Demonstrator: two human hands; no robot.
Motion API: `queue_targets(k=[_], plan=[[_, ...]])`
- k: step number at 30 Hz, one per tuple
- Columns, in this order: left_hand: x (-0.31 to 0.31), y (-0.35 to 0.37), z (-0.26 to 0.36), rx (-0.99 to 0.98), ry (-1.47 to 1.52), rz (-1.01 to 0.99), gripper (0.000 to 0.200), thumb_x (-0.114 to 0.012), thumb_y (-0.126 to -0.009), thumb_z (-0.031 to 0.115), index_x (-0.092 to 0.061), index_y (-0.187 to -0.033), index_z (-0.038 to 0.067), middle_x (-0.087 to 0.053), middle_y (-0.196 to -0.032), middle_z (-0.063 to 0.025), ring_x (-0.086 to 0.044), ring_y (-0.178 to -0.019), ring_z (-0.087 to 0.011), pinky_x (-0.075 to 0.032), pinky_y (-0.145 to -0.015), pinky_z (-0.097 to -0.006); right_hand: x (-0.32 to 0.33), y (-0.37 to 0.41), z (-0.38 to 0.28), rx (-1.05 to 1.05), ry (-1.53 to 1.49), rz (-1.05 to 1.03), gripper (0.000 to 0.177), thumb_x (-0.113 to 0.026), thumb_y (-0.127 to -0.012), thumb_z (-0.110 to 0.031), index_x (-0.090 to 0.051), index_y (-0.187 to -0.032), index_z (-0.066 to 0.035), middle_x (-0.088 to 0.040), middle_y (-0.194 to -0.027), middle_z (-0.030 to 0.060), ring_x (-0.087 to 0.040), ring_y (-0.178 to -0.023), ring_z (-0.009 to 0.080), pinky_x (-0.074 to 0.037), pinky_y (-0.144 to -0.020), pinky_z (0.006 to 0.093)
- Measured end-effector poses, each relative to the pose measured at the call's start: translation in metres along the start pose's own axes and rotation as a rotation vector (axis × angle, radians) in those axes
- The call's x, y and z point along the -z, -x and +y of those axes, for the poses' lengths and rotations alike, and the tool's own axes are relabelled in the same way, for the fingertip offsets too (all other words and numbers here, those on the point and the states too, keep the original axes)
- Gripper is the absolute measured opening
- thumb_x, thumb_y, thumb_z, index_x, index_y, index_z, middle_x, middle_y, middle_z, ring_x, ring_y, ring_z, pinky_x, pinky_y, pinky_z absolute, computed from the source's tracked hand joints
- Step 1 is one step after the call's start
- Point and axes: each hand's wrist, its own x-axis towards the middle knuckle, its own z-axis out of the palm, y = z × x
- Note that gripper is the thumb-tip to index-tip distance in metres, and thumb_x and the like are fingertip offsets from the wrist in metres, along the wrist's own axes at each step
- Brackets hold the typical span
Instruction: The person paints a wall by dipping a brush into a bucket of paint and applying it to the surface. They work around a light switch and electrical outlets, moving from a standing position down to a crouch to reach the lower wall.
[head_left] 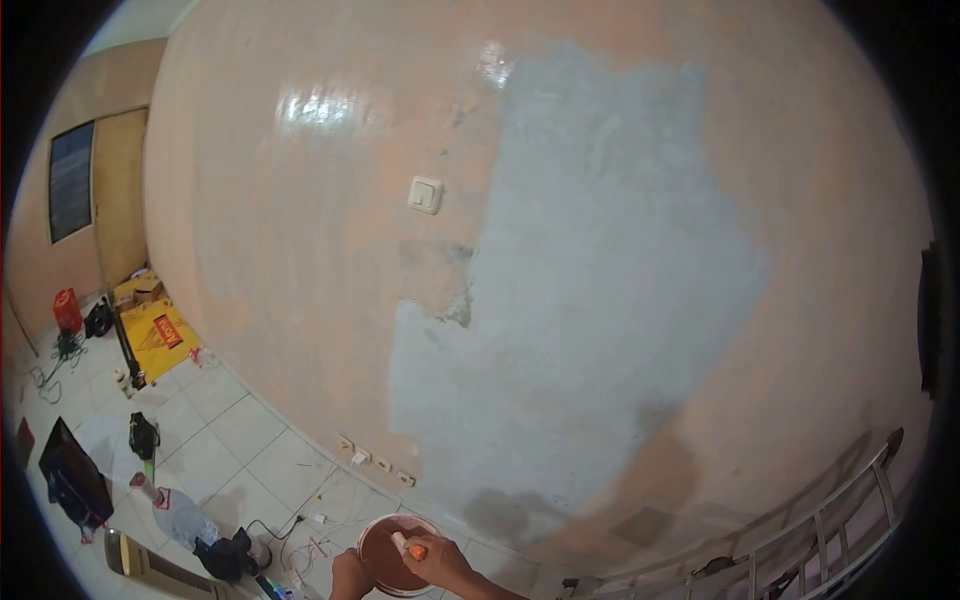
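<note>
A round pail (433, 524) of pinkish-brown paint stands at the bottom centre, low in front of the wall. My left hand (352, 575) grips its left rim with the fingers curled. Over the paint, my right hand (440, 566) is closed round an orange-ended painting tool (418, 551). A pale part of this tool shows at the fingers, and its working end is hidden. Beyond the pail rises the wall (300, 230), peach-coloured with a large grey-blue patch (600, 250) and a rough chipped spot beside it.
A light switch (425, 195) is on the wall, with several sockets (383, 464) low down. Cables lie on the tiles left of the pail. A large clear bottle (183, 518) and a yellow sheet (160, 335) are further left. A metal ladder (820, 550) is at the right.
</note>
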Motion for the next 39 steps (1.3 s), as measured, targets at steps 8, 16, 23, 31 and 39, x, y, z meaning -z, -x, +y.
queue_targets(k=[8, 16, 23, 31, 39], plan=[[-0.027, -0.034, 0.028, -0.064, -0.015, -0.020, 0.034, -0.062, -0.072, 0.026, -0.062, -0.067, -0.008, -0.059, -0.066, -0.0301, -0.063, -0.067, -0.0440, -0.050, -0.061, -0.0478, 0.025, 0.009, 0.052, -0.164, -0.120, 0.161, 0.020, -0.065, -0.082, -0.024, -0.066, -0.094, -0.008, -0.068, -0.079, 0.0137, -0.067, -0.074, 0.0315, -0.054, -0.064, 0.0351], [-0.054, -0.073, 0.058, -0.112, -0.080, -0.081, 0.040, -0.068, -0.070, 0.037, -0.063, -0.070, -0.002, -0.062, -0.067, -0.0231, -0.064, -0.070, -0.0395, -0.051, -0.063, -0.0471, 0.068, 0.013, 0.115, -0.582, -1.145, 0.225, 0.024, -0.052, -0.093, -0.014, -0.053, -0.105, 0.008, -0.061, -0.102, 0.0165, -0.067, -0.081, 0.0251, -0.059, -0.072, 0.0370], [-0.070, -0.111, 0.084, -0.178, -0.282, -0.318, 0.031, -0.075, -0.060, 0.036, -0.066, -0.071, 0.008, -0.064, -0.069, -0.0157, -0.065, -0.070, -0.0331, -0.050, -0.061, -0.0443, 0.088, 0.026, 0.161, -0.595, -1.147, 0.487, 0.019, -0.059, -0.089, -0.008, -0.054, -0.106, 0.000, -0.063, -0.085, 0.0112, -0.064, -0.072, 0.0222, -0.055, -0.066, 0.0357], [-0.061, -0.145, 0.129, -0.027, 0.078, -0.204, 0.026, -0.059, -0.074, 0.016, -0.057, -0.077, -0.010, -0.060, -0.072, -0.0306, -0.062, -0.071, -0.0441, -0.050, -0.066, -0.0478, 0.116, 0.003, 0.137, -0.675, -1.096, 0.626, 0.023, -0.056, -0.089, -0.007, -0.054, -0.110, 0.003, -0.062, -0.091, 0.0116, -0.063, -0.068, 0.0176, -0.052, -0.064, 0.0273], [-0.045, -0.175, 0.121, -0.117, 0.217, -0.261, 0.022, -0.051, -0.081, 0.010, -0.053, -0.079, -0.012, -0.060, -0.061, -0.0262, -0.066, -0.054, -0.0312, -0.052, -0.052, -0.0379, 0.111, -0.017, 0.110, -0.652, -0.951, 0.782, 0.024, -0.056, -0.091, -0.012, -0.056, -0.109, 0.004, -0.063, -0.083, 0.0114, -0.062, -0.067, 0.0161, -0.051, -0.063, 0.0272]])
